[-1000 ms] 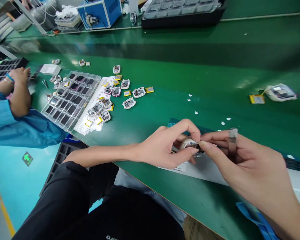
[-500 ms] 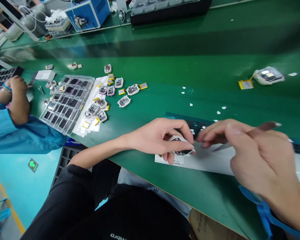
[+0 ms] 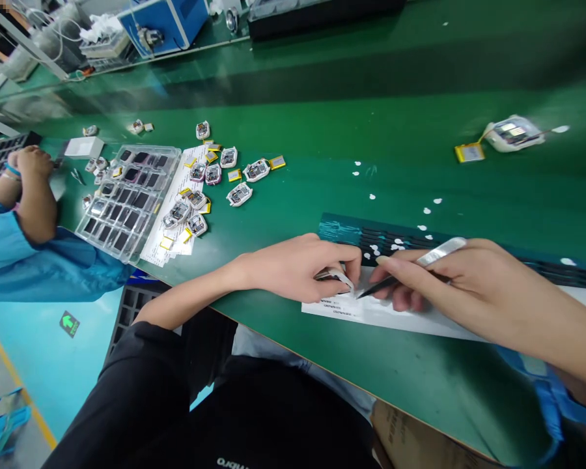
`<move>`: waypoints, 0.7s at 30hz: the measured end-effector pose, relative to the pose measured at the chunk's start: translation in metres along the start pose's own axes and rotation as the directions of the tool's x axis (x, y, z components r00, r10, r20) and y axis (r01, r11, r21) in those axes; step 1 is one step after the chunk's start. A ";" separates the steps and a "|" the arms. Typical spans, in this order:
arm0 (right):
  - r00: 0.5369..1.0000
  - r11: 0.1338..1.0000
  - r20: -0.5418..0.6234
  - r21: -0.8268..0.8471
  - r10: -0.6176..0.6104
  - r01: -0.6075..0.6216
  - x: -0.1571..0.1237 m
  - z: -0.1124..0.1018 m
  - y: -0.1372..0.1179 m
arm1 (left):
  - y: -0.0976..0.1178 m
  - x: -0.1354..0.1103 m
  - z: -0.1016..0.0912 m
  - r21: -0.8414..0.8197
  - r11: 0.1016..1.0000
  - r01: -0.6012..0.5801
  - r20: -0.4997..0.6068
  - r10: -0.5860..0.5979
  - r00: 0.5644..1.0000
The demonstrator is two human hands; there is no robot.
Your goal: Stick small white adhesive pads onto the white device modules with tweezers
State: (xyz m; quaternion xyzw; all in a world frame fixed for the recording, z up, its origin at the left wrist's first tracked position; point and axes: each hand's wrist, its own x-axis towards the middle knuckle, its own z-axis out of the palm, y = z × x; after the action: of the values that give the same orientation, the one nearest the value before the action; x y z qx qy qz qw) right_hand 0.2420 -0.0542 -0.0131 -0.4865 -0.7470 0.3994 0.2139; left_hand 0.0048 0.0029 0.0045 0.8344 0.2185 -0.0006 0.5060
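Now we have brought the tweezers (image 3: 442, 252), pinched in our right hand (image 3: 469, 280), tip beside the white casing (image 3: 340, 276) that our left hand (image 3: 300, 267) grips in curled fingers over the white sheet (image 3: 415, 324), so close tool work seems under way.

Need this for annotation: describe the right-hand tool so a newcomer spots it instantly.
On the green bench, find the long white strip. Over it, the right hand grips a slim pointed tool. Silver behind and dark-tipped, it is thinner than the pale-rimmed device in the left hand.
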 end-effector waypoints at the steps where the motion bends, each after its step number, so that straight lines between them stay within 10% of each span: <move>1: 0.999 0.999 0.019 0.014 0.029 -0.029 0.000 0.001 0.002 | 0.000 0.000 0.000 0.000 1.000 0.001 0.003 -0.001 1.000; 21: 0.954 0.938 0.209 0.230 0.213 -0.259 0.004 -0.008 0.014 | -0.003 -0.003 -0.002 0.113 0.992 -0.055 0.069 0.047 0.996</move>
State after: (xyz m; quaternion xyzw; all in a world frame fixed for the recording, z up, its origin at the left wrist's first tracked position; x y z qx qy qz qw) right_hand 0.2537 -0.0447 -0.0194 -0.5030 -0.6417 0.5575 0.1562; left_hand 0.0010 0.0045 0.0038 0.8670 0.1796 -0.0279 0.4640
